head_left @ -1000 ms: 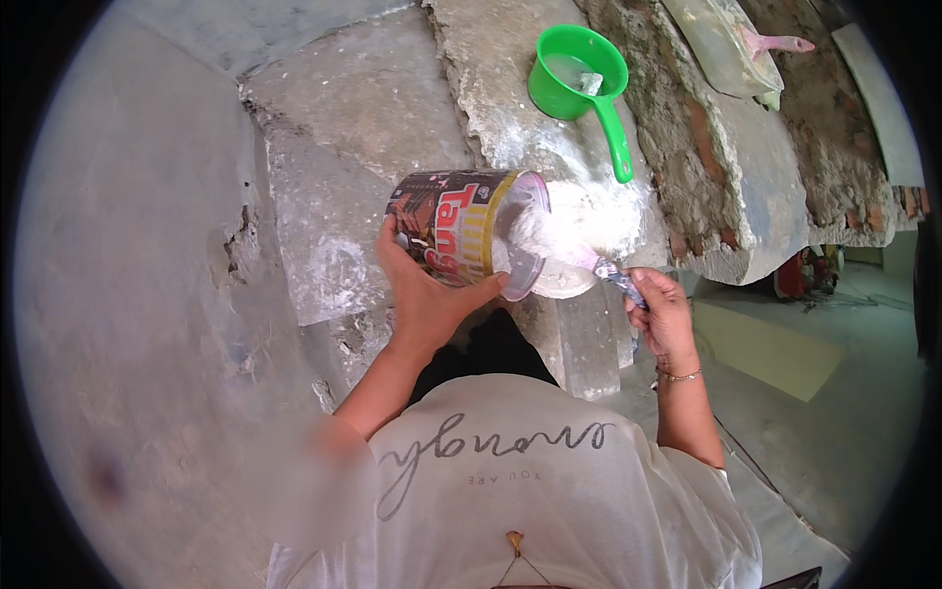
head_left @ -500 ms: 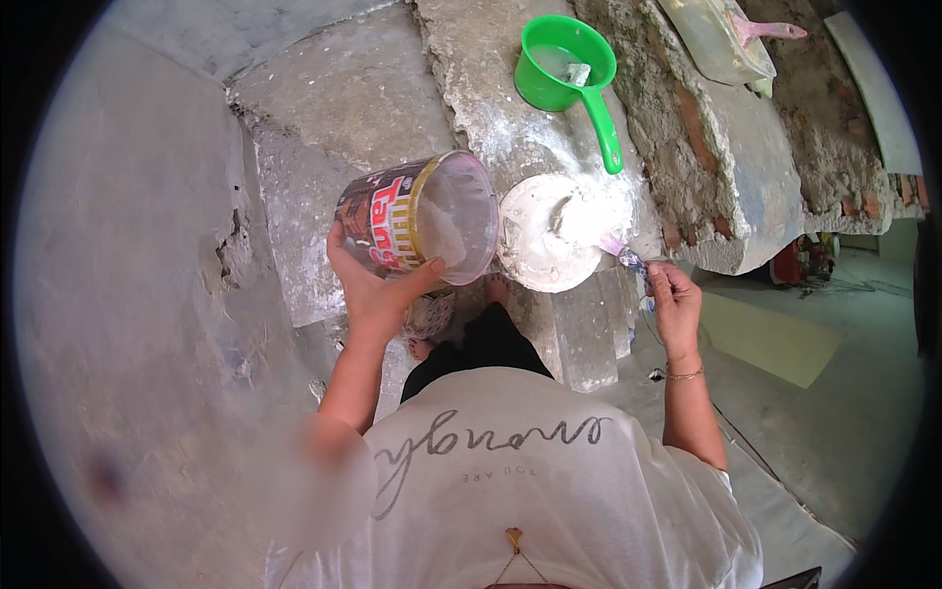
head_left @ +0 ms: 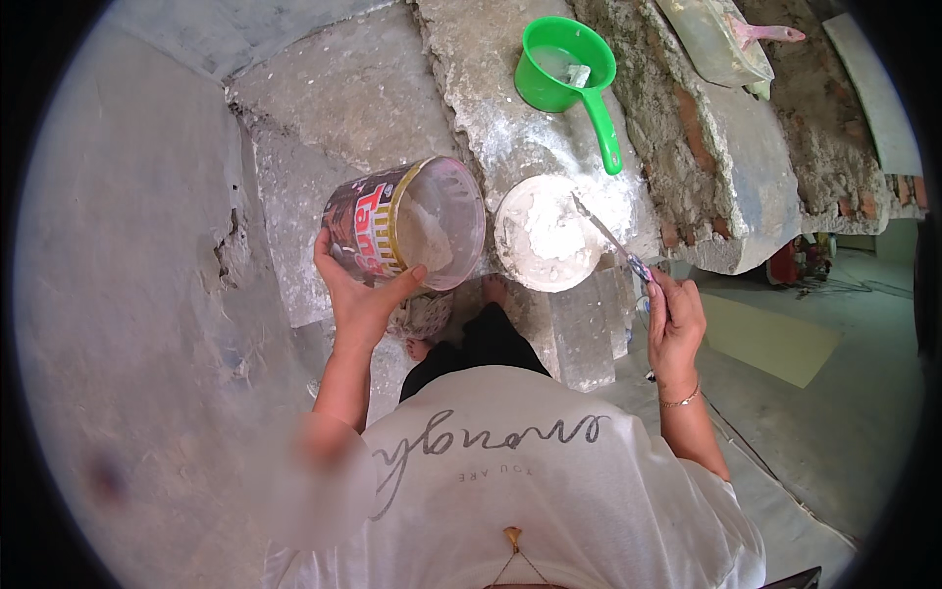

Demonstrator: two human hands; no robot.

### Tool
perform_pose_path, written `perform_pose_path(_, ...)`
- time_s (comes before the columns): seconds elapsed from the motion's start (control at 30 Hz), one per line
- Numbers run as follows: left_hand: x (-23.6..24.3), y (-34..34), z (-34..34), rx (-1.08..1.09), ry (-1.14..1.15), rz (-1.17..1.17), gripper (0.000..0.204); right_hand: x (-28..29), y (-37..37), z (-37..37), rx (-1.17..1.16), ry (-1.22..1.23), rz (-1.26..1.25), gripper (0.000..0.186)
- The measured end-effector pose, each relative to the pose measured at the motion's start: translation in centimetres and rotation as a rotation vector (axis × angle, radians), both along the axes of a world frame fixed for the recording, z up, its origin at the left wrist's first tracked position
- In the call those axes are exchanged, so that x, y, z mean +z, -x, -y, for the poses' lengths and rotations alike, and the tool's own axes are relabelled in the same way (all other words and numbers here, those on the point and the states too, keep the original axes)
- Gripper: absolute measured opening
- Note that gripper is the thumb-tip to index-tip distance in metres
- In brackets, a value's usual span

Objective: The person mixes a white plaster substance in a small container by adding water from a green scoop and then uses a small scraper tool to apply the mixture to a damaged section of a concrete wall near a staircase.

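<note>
Brown tub (head_left: 359, 224) clamped in left grip (head_left: 361, 302), shifted left; scraper (head_left: 629, 257) clamped in right grip (head_left: 677, 319), turned edge-on.

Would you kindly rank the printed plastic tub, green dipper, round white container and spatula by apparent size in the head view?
1. Printed plastic tub
2. Green dipper and round white container: too alike to rank
3. Spatula

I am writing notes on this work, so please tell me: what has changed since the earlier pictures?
The left hand drew the tub leftward, away from the round white container, so more of it shows. The right hand turned the scraper edge-on near the white powder. Both hands kept their hold. The green dipper stayed in place.
</note>
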State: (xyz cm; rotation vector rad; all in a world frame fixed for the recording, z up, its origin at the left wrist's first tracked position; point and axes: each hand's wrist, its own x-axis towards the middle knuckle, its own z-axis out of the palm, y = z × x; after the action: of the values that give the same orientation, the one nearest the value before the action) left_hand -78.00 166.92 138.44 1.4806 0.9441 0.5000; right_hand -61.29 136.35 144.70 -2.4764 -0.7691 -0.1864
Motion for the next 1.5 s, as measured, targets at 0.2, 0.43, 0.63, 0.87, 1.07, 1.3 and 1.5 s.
perform_pose_path(0.2, 0.8, -0.3, 0.3, -0.038, 0.033, 0.027, 0.124, -0.6, 0.5, 0.3, 0.002, 0.011, 0.006, 0.012)
perform_pose_path(0.43, 1.7, -0.6, 0.7, -0.095, 0.028, 0.059, 0.124, 4.4, 0.0, -1.4, -0.126, -0.411, -0.422, 0.016)
perform_pose_path(0.63, 4.3, -1.8, 1.8, -0.212, 0.071, 0.184, 0.128, 2.8, -0.1, -6.7, 0.262, -0.192, -0.232, 0.012)
perform_pose_path(0.87, 5.4, -2.1, 3.3, -0.317, -0.173, 0.139, 0.135, -3.1, 1.1, -9.1, 0.332, -0.168, -0.162, 0.013)
perform_pose_path(1.07, 4.1, -1.4, 3.5, -0.348, -0.442, 0.035, 0.134, -4.4, 1.8, -8.1, 0.199, -0.392, -0.922, 0.018)
perform_pose_path(1.3, 3.8, -1.5, 3.3, -0.259, -0.011, 0.227, 0.126, -3.3, 0.9, -7.2, -0.089, -0.666, -1.6, 0.02)
perform_pose_path(1.5, 2.6, -0.8, 2.5, -0.173, 0.149, 0.237, 0.12, -2.7, 0.0, -5.8, -0.112, -0.725, -1.582, 0.02)
